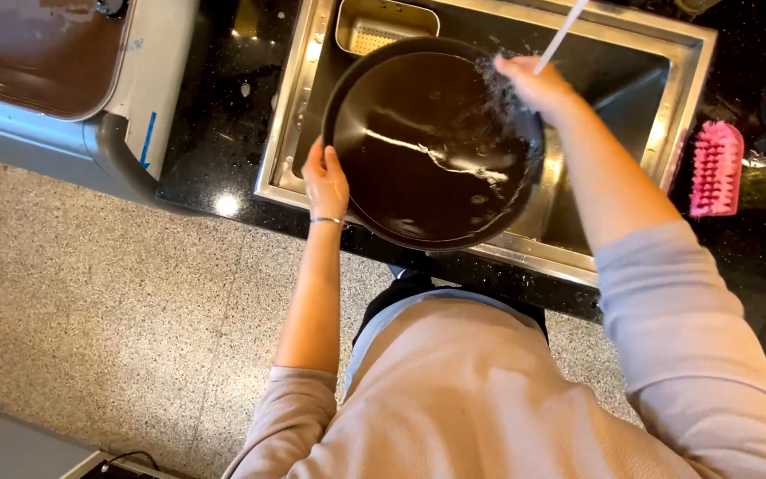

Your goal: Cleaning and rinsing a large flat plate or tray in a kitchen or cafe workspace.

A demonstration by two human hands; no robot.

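A large round dark pan (427, 142), wet and glossy inside, is held tilted over a steel sink (287, 151). My left hand (325, 182) grips the pan's left rim, a thin bracelet at the wrist. At the pan's upper right edge, my right hand (532, 84) is closed on a dark scrubbing tool (500, 87) with a white handle (563, 34) sticking up and to the right. The scrubber head is blurred against the pan's inner wall.
A pink scrub brush (716, 168) lies on the black counter (214, 115) right of the sink. A perforated steel strainer basket (381, 27) sits at the sink's back. A grey cart or tray (55, 62) stands at top left. Speckled floor (108, 302) lies below.
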